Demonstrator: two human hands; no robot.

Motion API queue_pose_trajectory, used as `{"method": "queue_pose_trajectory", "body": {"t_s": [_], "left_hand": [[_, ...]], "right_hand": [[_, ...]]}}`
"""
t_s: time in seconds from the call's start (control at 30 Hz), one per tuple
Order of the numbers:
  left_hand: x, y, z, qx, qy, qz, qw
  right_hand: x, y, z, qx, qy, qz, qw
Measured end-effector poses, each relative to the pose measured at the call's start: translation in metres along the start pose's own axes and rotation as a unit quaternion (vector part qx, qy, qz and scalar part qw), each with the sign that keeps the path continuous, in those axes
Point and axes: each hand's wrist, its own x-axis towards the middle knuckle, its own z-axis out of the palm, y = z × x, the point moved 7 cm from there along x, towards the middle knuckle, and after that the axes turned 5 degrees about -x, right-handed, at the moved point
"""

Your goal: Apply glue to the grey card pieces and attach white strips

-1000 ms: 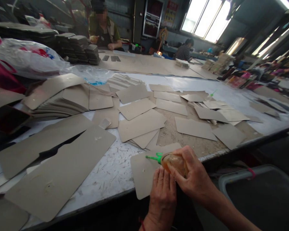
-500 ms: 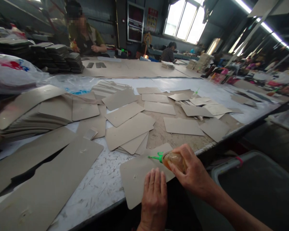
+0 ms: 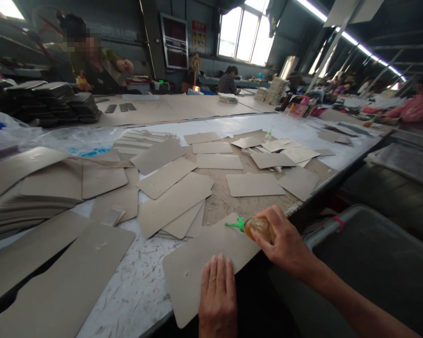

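Fingers stretched out side by side, my left hand [image 3: 217, 295] lies flat on a greyish-beige board [image 3: 183, 286] with rounded corners at the table's front edge. A small mark shows on the board left of my fingers. My right hand [image 3: 282, 239] is wrapped round a squeeze bottle [image 3: 259, 228] with amber contents, tilted on its side. Its thin green nozzle [image 3: 235, 224] points left, just over the far part of the board; I cannot tell whether the tip touches it. Beyond lie several loose boards [image 3: 178, 202] of the same colour, some overlapping.
A thick stack of boards [image 3: 52, 183] stands at left, with long cut boards [image 3: 74, 277] in front. A grey plastic bin [image 3: 370, 253] is below the table edge at right. Another green-tipped bottle [image 3: 269, 136] stands among boards farther back. A co-worker [image 3: 98, 65] is across the table.
The view has turned slightly, so the table's contents sit further left. The bottle's nozzle is a little farther over the board's far end. My left hand stays flat on the board.
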Motion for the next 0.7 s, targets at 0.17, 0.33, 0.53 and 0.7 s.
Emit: {"method": "queue_pose_trajectory", "body": {"t_s": [0.17,0.33,0.53,0.7], "left_hand": [[-0.002,0.0,0.004,0.015,-0.029,0.021,0.999],[-0.003,-0.003,0.002,0.021,-0.027,0.032,0.999],[-0.005,-0.004,0.004,0.012,-0.025,0.034,0.999],[-0.011,-0.005,0.009,0.012,-0.02,0.038,0.999]], "right_hand": [[0.001,0.014,-0.005,-0.022,0.023,0.007,0.999],[0.0,0.025,-0.008,-0.028,0.035,0.021,0.999],[-0.002,0.029,-0.008,-0.029,0.04,0.028,0.998],[-0.003,0.014,-0.001,0.031,0.021,0.076,0.996]]}}
